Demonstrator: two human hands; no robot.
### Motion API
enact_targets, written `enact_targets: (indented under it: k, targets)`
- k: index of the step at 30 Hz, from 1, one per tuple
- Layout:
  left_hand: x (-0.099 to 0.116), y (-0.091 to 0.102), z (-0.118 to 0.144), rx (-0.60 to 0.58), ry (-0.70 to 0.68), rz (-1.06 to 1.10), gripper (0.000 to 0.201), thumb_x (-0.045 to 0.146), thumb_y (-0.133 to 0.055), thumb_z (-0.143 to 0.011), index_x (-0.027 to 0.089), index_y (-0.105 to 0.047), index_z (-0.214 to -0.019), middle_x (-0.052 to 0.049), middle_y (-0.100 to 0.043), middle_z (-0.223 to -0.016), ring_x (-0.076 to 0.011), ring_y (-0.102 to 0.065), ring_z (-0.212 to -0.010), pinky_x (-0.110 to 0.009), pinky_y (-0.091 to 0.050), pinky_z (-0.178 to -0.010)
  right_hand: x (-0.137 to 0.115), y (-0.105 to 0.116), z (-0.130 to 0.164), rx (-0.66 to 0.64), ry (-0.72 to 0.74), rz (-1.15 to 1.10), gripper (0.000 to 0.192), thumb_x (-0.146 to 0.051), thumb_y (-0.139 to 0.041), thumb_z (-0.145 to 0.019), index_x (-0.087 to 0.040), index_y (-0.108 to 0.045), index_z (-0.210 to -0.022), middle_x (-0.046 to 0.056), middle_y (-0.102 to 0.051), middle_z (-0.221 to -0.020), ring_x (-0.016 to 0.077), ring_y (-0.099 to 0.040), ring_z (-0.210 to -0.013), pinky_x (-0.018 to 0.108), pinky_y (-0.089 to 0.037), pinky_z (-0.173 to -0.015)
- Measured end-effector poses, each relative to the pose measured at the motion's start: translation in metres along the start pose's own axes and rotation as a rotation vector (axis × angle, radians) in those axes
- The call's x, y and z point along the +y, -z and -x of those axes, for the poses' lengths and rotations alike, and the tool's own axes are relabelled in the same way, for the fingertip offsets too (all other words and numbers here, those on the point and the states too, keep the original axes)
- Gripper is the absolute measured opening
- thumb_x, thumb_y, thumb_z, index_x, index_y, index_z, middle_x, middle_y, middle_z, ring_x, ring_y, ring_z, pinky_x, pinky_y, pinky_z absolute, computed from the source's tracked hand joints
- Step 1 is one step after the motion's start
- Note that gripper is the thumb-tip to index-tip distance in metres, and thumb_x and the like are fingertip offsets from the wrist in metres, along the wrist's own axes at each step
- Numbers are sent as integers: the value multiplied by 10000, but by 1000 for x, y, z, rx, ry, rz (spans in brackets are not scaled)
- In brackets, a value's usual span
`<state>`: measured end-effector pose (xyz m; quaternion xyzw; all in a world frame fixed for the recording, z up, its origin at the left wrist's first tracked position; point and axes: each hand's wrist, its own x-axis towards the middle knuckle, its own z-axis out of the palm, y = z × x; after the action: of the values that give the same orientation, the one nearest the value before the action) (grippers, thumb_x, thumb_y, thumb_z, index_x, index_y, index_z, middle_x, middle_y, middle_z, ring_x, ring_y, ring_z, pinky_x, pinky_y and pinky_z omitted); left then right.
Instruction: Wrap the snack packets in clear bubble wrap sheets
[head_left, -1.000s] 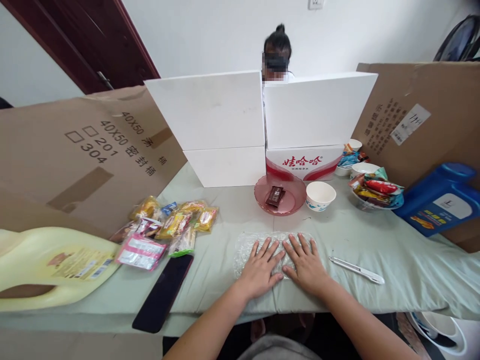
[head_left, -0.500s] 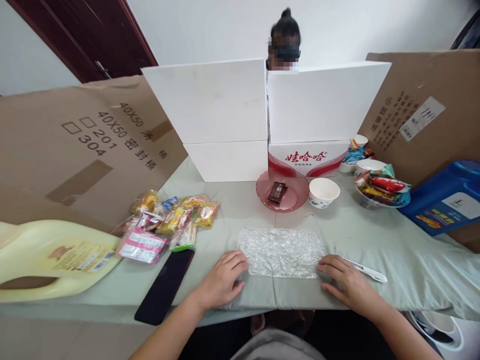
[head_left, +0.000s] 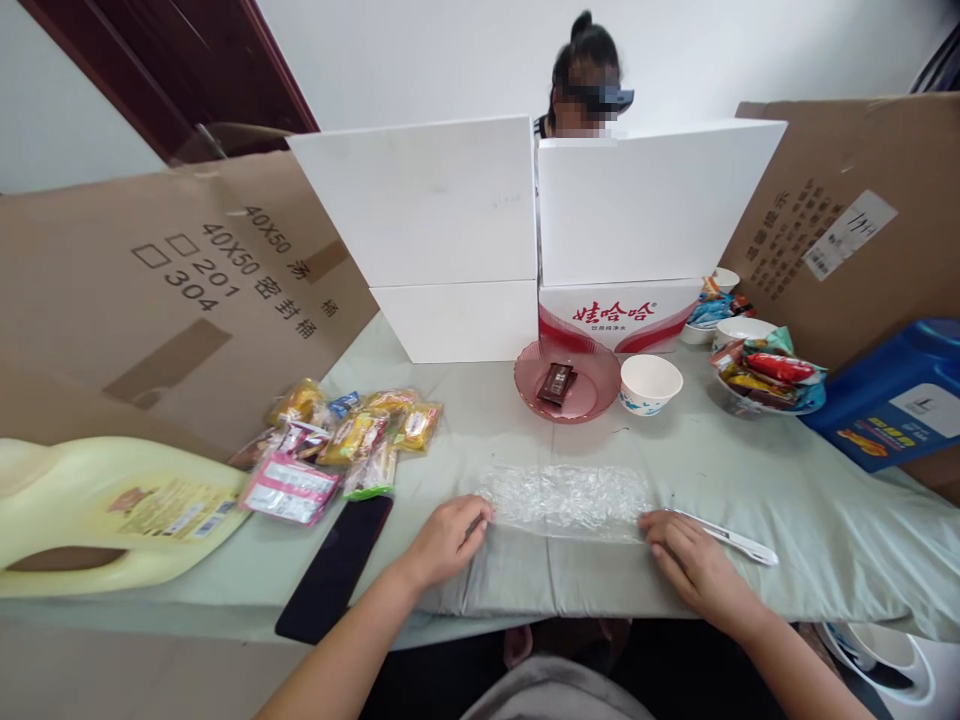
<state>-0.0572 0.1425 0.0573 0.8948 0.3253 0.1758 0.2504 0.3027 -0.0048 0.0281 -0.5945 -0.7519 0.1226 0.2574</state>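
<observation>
Both hands have moved off the top of the bubble wrap sheet (head_left: 568,497) to its ends since a second ago — left hand (head_left: 444,540) at the left edge, right hand (head_left: 694,565) at the right edge. Left fingers (head_left: 474,520) are curled closed on the near-left corner, pinching it; right fingers (head_left: 660,527) are bent and touching the right edge, but whether they actually grip it cannot be told. The sheet looks shorter front to back than half a second ago, its near edge lifted off the surface (head_left: 750,480) — so the flattening looks over and the sheet is being picked up or folded from the near side, as a guess. It sits lower centre of the frame.

Around: white utility knife (head_left: 724,538) just beside the right hand, nearly touching it — closest thing in the way. Black phone (head_left: 335,567) lower left, near the left wrist. Snack packets (head_left: 341,445) left of centre, yellow jug (head_left: 97,510) far left. Pink dish (head_left: 568,380) with a chocolate bar and white paper cup (head_left: 651,383) lie beyond the sheet, well apart. A person sits behind the white boxes (head_left: 525,220) at top centre.
</observation>
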Motion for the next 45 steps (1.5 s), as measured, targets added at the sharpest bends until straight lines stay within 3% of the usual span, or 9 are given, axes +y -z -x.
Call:
enact_targets:
  k: [7, 17, 20, 23, 27, 32, 35, 38, 45]
  targets:
    - [-11, -12, -38, 76, 300, -271, 163, 173, -413, -905, 207, -572, -925, -9, -665, -819, -157, -634, -745, -249, -462, -713, -1, -22, -41, 101, -450, 179, 276, -355, -312, -981, -216, -550, -996, 42, -703, -878, 208, -676, -763, 316, -473, -679]
    - [-15, -36, -45, 133, 372, -442, 209, 137, -487, -895, 186, -612, -1056, -74, -668, -1033, -207, -652, -845, -305, -496, -738, -2, -40, -64, 12, -519, 508, 242, -293, -350, -990, -181, -551, -916, 69, -686, -861, 185, -657, -668, 271, -319, -537]
    - [-1, -34, -46, 212, 337, -500, 245, 128, -472, -894, 162, -624, -1084, -119, -646, -1072, -263, -620, -974, -387, -485, -843, -4, -41, -65, 8, -515, 534, 240, -302, -348, -994, -184, -543, -917, 63, -682, -855, 183, -661, -674, 271, -312, -533]
    - [23, -43, -48, 258, 93, -501, 290, 150, -438, -919, 161, -626, -1140, -135, -629, -1170, -291, -543, -1156, -458, -418, -982, -4, -42, -66, 3, -513, 552, 232, -299, -353, -993, -186, -540, -914, 58, -681, -853, 175, -659, -663, 268, -311, -529]
    - [48, -75, -49, -4, -174, -393, 605, 509, -510, -911, 242, -387, -1440, -107, -384, -1501, -366, -243, -1414, -606, -217, -1112, -3, -39, -66, 6, -504, 571, 229, -302, -374, -985, -184, -557, -915, 50, -677, -825, 178, -640, -606, 280, -332, -524]
    - [46, -99, -46, -154, -44, -368, 837, 688, -488, -844, 313, -168, -1520, -87, -142, -1600, -403, -22, -1455, -699, -53, -1097, -5, -33, -65, 93, -414, 577, 290, -310, -368, -982, -160, -614, -1015, 114, -671, -993, 243, -640, -909, 351, -435, -788]
    - [44, -98, -45, -176, -40, -373, 842, 681, -490, -846, 321, -140, -1522, -74, -117, -1605, -398, 0, -1457, -701, -44, -1095, -13, -40, -68, 178, -125, 523, 415, -399, -411, -959, -157, -562, -1260, 156, -572, -1296, 306, -457, -1259, 470, -306, -1045]
    - [46, -95, -47, -165, -35, -375, 873, 677, -485, -848, 285, -108, -1530, -73, -128, -1603, -383, -17, -1460, -684, -47, -1110, -22, -56, -71, 18, 131, 426, 687, -579, -409, -914, -170, -356, -1464, 124, -396, -1493, 299, -246, -1412, 515, -162, -1132]
    - [29, -83, -34, -96, 113, -457, 864, 655, -521, -835, 202, -238, -1514, -124, -160, -1590, -364, -94, -1460, -588, -130, -1145, -14, -69, -58, -128, -22, 425, 780, -654, -318, -910, -137, -287, -1494, 112, -264, -1554, 286, -186, -1445, 511, -145, -1145]
